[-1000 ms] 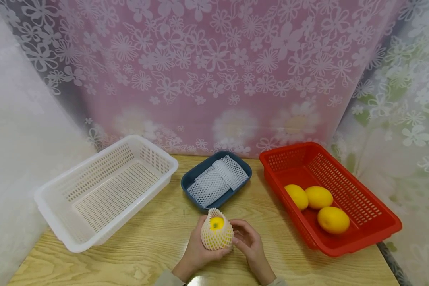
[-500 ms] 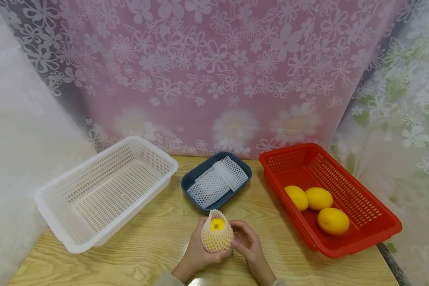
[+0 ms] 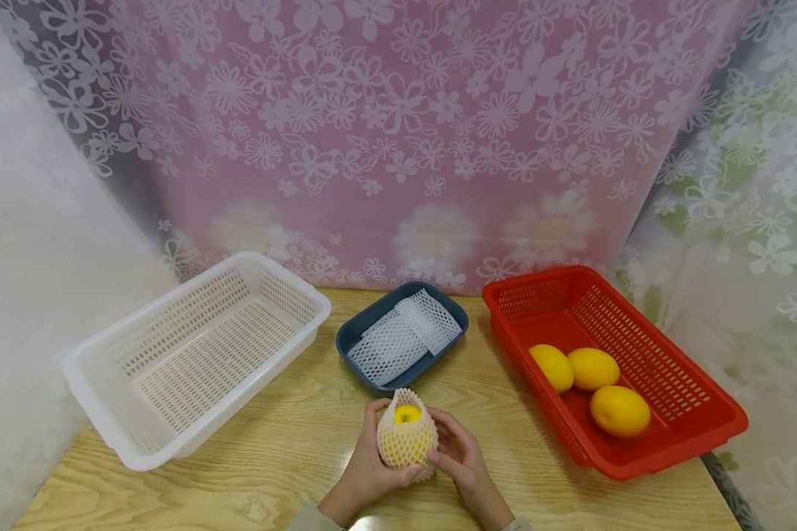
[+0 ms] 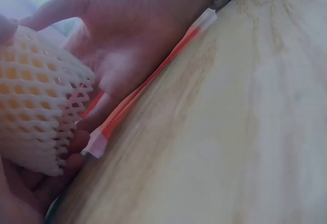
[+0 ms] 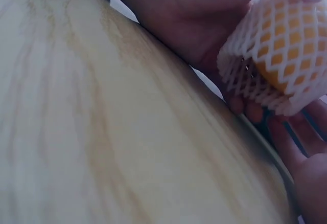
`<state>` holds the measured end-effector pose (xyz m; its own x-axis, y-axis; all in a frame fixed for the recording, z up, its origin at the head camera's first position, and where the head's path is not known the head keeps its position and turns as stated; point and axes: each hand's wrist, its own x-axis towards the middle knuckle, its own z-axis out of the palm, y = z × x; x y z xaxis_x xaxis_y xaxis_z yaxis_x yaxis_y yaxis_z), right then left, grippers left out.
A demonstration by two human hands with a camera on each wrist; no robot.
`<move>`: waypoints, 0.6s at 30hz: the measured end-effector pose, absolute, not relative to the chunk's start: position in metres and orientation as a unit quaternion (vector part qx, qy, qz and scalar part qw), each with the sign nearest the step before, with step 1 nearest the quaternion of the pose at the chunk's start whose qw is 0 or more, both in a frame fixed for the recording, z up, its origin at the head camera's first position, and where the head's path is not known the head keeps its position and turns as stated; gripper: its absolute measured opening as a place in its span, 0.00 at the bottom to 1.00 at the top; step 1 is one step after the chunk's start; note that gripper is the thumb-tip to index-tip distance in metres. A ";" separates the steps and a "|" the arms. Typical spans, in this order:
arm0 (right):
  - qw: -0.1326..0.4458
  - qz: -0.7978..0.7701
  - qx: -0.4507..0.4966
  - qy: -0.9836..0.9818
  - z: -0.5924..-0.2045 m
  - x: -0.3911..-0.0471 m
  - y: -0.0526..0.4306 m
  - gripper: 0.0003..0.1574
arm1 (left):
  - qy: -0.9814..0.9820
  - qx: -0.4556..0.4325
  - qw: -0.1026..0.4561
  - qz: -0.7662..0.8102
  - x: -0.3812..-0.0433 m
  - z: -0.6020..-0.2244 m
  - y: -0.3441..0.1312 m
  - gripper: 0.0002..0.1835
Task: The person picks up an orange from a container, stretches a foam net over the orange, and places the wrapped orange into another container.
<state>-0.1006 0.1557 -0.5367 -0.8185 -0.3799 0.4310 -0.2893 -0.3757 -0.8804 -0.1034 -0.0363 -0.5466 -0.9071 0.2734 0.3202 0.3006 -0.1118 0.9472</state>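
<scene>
Between the hands is a yellow lemon (image 3: 406,414) inside a white foam net sleeve (image 3: 407,445), the fruit's end showing through the upper opening. My left hand (image 3: 370,461) grips it from the left, thumb across the front. My right hand (image 3: 468,464) holds the sleeve's right side, thumb in front and fingers curled behind. In the left wrist view, the right hand (image 4: 127,35) spans the net sleeve (image 4: 36,91). Loose mesh hangs past the fruit in the right wrist view, where the left hand (image 5: 189,14) is above and the right hand (image 5: 309,178) lies below.
A dark blue tray (image 3: 347,330) with flat foam nets (image 3: 392,345) stands just beyond the hands. At left is a white slotted basket (image 3: 239,394). The red basket (image 3: 677,450) at right holds three lemons (image 3: 620,411). A floral curtain (image 3: 398,147) hangs behind the wooden table (image 3: 259,472).
The wrapped lemon has shifted slightly right and turned a little in the hands. My left fingers have moved up along its left side. The baskets and tray stay put.
</scene>
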 end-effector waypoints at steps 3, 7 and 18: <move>0.022 -0.773 -0.289 0.565 -0.537 -0.101 0.156 0.31 | -0.664 -0.206 -0.003 -0.718 -0.103 -0.548 -0.036 0.50; 0.028 -0.772 -0.265 0.577 -0.537 -0.100 0.158 0.31 | -0.655 -0.207 -0.021 -0.727 -0.104 -0.549 -0.036 0.51; 0.005 -0.758 -0.299 0.579 -0.538 -0.101 0.158 0.34 | -0.655 -0.253 0.014 -0.712 -0.107 -0.549 -0.036 0.49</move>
